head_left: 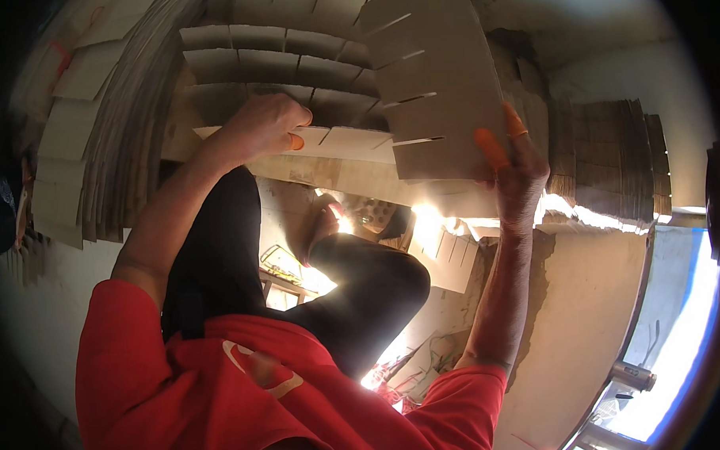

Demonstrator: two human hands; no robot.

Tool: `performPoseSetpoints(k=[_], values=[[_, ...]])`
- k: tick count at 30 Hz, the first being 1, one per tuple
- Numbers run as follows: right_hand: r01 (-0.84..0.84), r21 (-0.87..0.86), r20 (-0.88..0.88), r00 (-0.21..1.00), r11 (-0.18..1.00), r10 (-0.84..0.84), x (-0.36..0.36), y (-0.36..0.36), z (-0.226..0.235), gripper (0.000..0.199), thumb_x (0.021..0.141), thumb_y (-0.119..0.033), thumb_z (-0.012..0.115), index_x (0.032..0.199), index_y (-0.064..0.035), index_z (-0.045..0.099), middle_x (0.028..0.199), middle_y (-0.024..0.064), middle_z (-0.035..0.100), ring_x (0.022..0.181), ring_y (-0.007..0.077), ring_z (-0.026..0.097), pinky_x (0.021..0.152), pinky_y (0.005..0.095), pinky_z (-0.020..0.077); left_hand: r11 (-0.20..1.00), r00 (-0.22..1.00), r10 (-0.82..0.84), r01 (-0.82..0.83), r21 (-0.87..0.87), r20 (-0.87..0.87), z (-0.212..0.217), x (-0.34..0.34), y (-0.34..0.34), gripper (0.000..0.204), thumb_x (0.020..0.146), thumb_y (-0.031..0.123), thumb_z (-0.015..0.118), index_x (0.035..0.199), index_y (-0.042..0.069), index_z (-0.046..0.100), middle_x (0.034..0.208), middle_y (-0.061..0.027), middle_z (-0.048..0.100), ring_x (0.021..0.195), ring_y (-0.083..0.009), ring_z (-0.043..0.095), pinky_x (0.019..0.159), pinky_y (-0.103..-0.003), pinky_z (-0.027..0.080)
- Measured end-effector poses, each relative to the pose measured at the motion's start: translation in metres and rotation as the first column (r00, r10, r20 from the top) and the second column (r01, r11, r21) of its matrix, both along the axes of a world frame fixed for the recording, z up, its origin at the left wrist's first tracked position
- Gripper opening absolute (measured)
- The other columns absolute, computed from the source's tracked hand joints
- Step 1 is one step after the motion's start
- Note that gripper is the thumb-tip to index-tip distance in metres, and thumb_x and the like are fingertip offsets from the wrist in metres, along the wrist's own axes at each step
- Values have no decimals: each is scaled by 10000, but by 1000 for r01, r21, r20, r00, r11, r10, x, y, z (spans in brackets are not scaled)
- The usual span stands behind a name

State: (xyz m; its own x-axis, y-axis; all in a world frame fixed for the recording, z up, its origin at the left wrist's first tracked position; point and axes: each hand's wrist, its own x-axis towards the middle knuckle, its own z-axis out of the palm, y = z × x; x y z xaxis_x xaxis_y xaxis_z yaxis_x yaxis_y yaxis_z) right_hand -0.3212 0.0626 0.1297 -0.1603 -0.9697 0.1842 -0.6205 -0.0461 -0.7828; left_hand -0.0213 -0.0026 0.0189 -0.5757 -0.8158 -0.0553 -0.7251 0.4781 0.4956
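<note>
My right hand [516, 152], with orange finger covers, grips the lower right edge of a slotted cardboard sheet [438, 79]. The sheet stands tilted, its row of slits facing left. My left hand [269, 125], also wearing orange covers on thumb and forefinger, is closed at the nearest slotted cardboard strip [345, 140], with thumb and forefinger on either side of its upper edge. Behind that strip, several more slotted cardboard strips [267, 65] stand in rows, one beyond another. Some of the nearest strip is hidden by my left hand.
Tall stacks of cardboard sheets [127, 130] rise at the left. More stacked cardboard [604, 161] stands at the right on a board-like surface [584, 296]. A slotted cardboard piece [444, 258] leans below, beside my knee. Bright light comes from the lower right.
</note>
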Motion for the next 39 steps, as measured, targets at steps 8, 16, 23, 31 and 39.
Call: performPoseSetpoints(k=[8,16,23,31,39], values=[[-27,-61,-34,999,998,25,1,-10,0,452,857,-46,657,1295,-84,552,815,11,652,546,38,489,423,211,370,1000,999,-6,5,-19,-35,-7,2,0,140,723,98,667,740,-13,584,780,-163,601,806,-356,586,704,-451,447],[-64,59,-93,993,996,69,5,-21,4,455,865,-56,648,1306,-91,542,841,19,666,571,32,511,463,206,421,999,999,-26,25,-29,-33,1,-1,1,150,734,106,666,726,-15,578,758,-164,594,758,-365,589,674,-452,446],[-124,61,-67,990,990,128,8,-28,3,469,859,-63,649,1312,-94,535,788,12,646,573,29,509,470,205,437,991,978,-14,-14,-131,-209,1,2,-14,171,750,130,693,828,-10,632,794,-178,608,755,-357,595,690,-408,474],[-198,-12,-159,968,980,193,10,-39,-4,460,862,-86,651,1307,-95,539,740,7,629,511,26,479,427,204,413,798,961,-23,-149,-584,-277,-7,-6,-43,258,710,-3,705,944,-47,607,873,-182,638,803,-346,609,737,-413,502],[-189,133,-76,977,973,200,7,-38,-31,426,869,-83,643,1286,-85,554,678,17,621,492,45,484,418,238,420,949,978,84,-137,-283,-193,-13,-2,-45,149,737,2,665,875,-4,609,780,-173,626,768,-348,616,677,-422,485]])
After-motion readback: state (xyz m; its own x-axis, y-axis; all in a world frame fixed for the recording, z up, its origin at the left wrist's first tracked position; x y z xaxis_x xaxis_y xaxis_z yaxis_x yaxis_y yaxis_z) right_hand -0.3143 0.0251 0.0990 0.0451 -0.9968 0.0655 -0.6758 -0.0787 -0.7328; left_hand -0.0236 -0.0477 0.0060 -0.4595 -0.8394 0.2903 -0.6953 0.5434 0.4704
